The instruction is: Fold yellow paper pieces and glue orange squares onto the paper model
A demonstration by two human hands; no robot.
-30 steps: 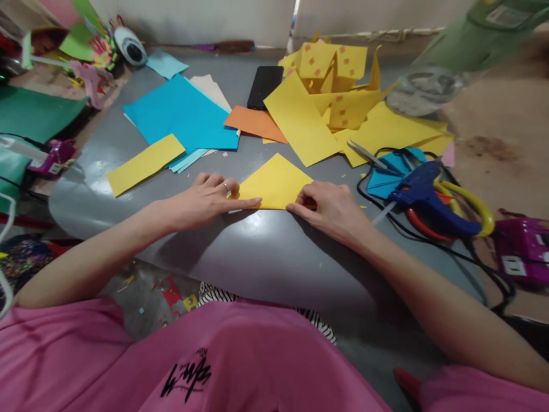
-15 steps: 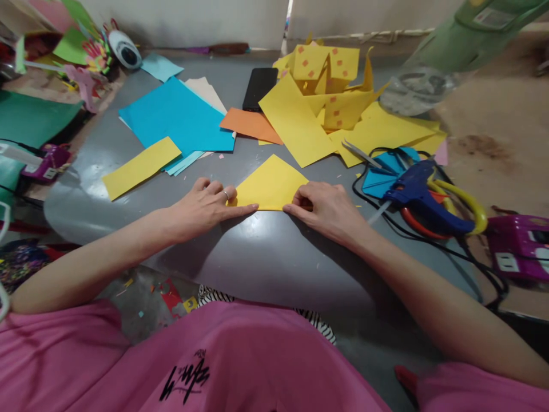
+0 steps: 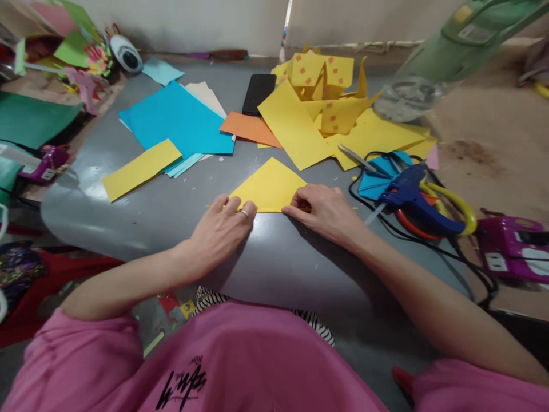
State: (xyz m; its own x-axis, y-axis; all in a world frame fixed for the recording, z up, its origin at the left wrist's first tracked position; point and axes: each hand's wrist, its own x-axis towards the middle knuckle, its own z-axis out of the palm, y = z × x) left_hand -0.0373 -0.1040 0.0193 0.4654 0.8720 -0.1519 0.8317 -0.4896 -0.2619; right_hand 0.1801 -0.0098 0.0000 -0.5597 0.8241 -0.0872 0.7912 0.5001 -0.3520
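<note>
A folded yellow paper (image 3: 271, 184) lies on the grey table in front of me, its peak pointing away and its straight folded edge toward me. My left hand (image 3: 225, 229), with a ring on one finger, rests on the left part of that edge, its fingers bent and pressed down. At the right end of the edge, my right hand (image 3: 323, 213) grips the paper between thumb and curled fingers. The paper's left and right corners are partly covered by the hands.
Blue sheets (image 3: 180, 120), a yellow strip (image 3: 141, 170) and a phone (image 3: 259, 93) lie beyond. Spotted yellow paper shapes (image 3: 323, 74) stand at the back. On the right are scissors (image 3: 360, 157), a blue glue gun (image 3: 412, 189), its cord, and a green bottle (image 3: 446, 51).
My left hand has turned and drawn nearer to me, its fingers now bent on the folded edge where the thumb lay stretched along it. My right hand has stayed in place.
</note>
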